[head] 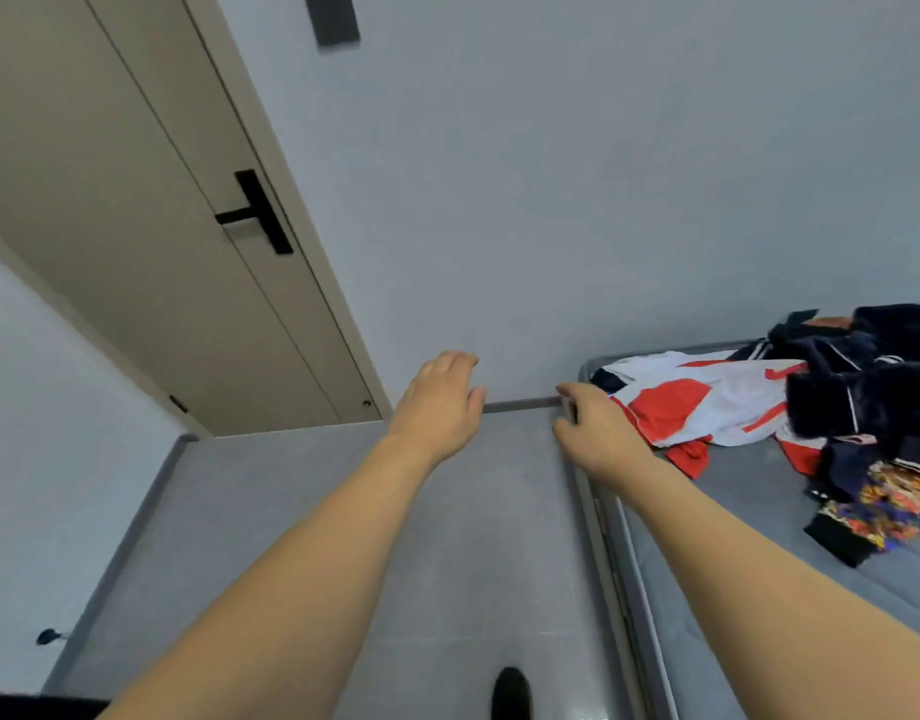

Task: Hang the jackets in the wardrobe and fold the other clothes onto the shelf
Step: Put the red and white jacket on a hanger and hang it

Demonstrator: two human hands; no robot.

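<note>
A white and red jacket (707, 402) lies spread on the grey bed (759, 517) at the right. Dark navy clothes (873, 376) are heaped over its right side, and a garment with a colourful print and black cuffs (884, 511) lies nearer to me. My right hand (598, 433) is at the bed's far left corner, against the jacket's left edge, with thumb and fingers curved. Whether it grips the fabric is hidden. My left hand (442, 402) hovers over the floor to the left, fingers relaxed and holding nothing.
A beige door (151, 241) with a black handle (255, 213) stands shut at the left. Grey tiled floor (343, 485) runs between door and bed. A dark shoe (510, 693) shows at the bottom edge. The wardrobe is out of view.
</note>
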